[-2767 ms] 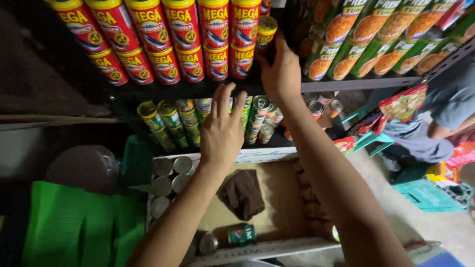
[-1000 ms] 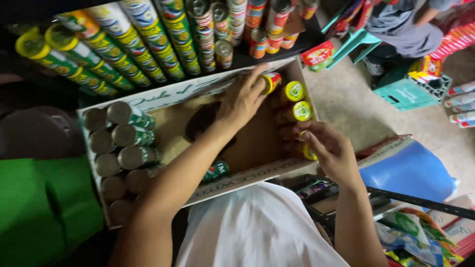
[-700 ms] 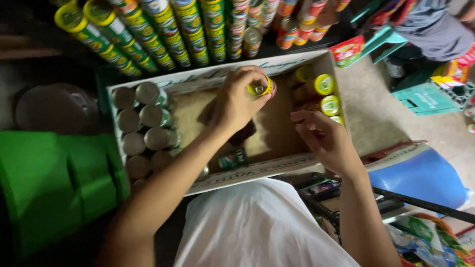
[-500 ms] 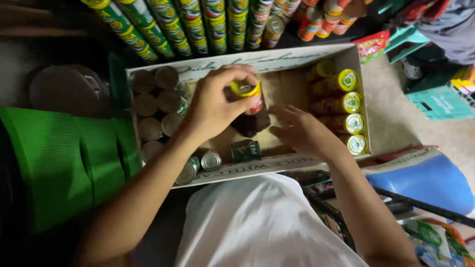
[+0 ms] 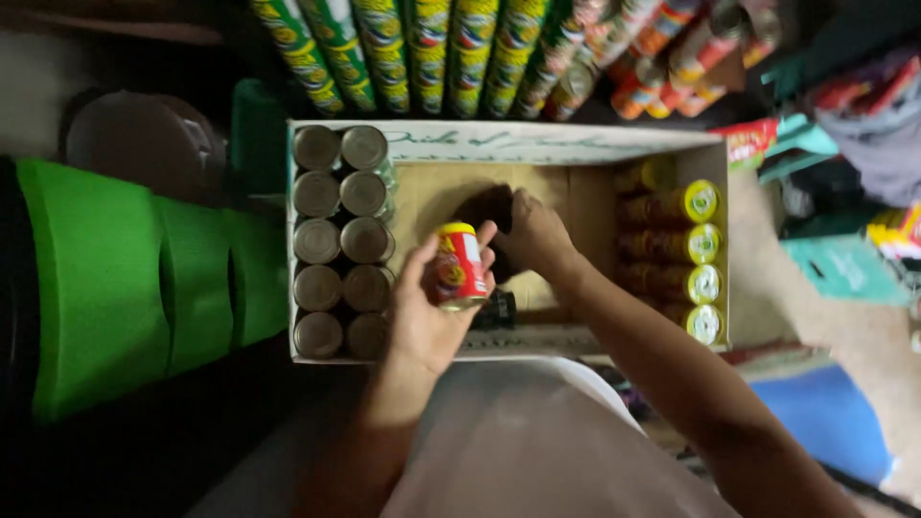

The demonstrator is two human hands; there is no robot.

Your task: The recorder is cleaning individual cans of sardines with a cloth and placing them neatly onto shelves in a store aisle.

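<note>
Above the cardboard box (image 5: 499, 144), left of centre: red can (image 5: 457, 266) clamped in left hand (image 5: 427, 307).
Right hand (image 5: 533, 233) down in box on dark object (image 5: 484, 203), closure undeterminable. Upright cans (image 5: 341, 254) left, yellow-lidded cans (image 5: 693, 240) right. Risk: thin fingertip grip, possible drop onto cans below.

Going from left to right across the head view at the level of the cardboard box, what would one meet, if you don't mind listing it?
Green plastic stool → upright cans standing in two columns → red can in the left hand → right hand → cans lying on their sides with yellow ends → teal crate.
</note>
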